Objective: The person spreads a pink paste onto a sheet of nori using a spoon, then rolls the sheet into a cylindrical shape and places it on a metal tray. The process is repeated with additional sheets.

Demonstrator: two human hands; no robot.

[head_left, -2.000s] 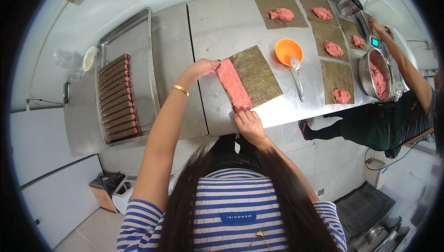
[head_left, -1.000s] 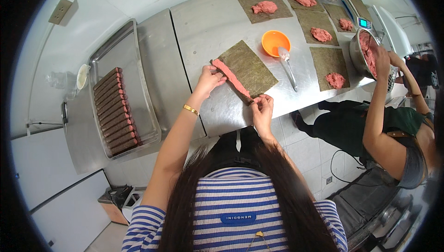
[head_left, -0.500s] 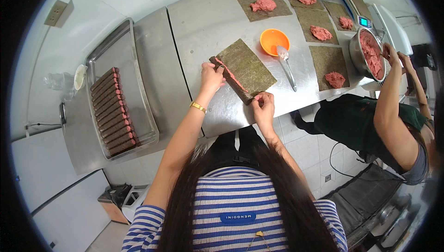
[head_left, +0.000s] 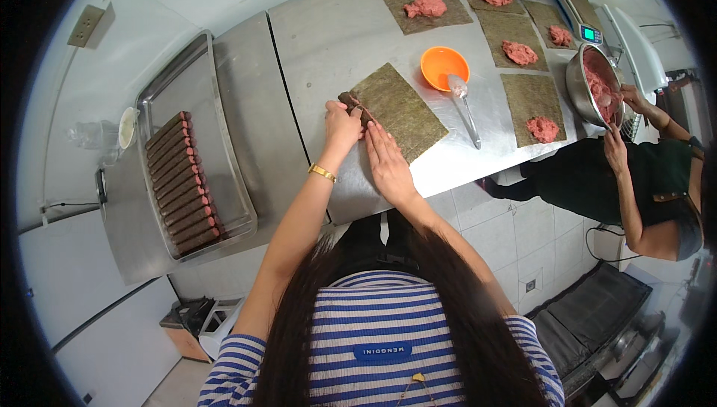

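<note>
A dark green seaweed sheet (head_left: 407, 112) lies slantwise on the steel table, its left edge folded into a narrow roll with a thin line of pink minced meat showing along the seam. My left hand (head_left: 343, 125) is closed on the far end of the seaweed roll (head_left: 346, 98), fingers curled over it. Stretched out flat, the fingers of my right hand (head_left: 390, 166) lie on the nearer part of the roll and hide most of it. Just beyond the sheet's right corner stands an orange bowl (head_left: 436, 58), a metal spoon (head_left: 464, 104) leaning out of it.
A metal tray (head_left: 233, 172) on the left holds a row of finished seaweed rolls (head_left: 179, 183). More seaweed sheets (head_left: 526, 93) with mounds of minced meat (head_left: 543, 130) lie at the right. A co-worker's hands (head_left: 617, 142) are at a steel bowl (head_left: 575, 82) of meat beside a scale (head_left: 590, 34).
My right hand has moved from the sheet's near corner up beside my left hand and flattened onto the roll. Less meat shows now. The co-worker has shifted, one hand now below the steel bowl's rim.
</note>
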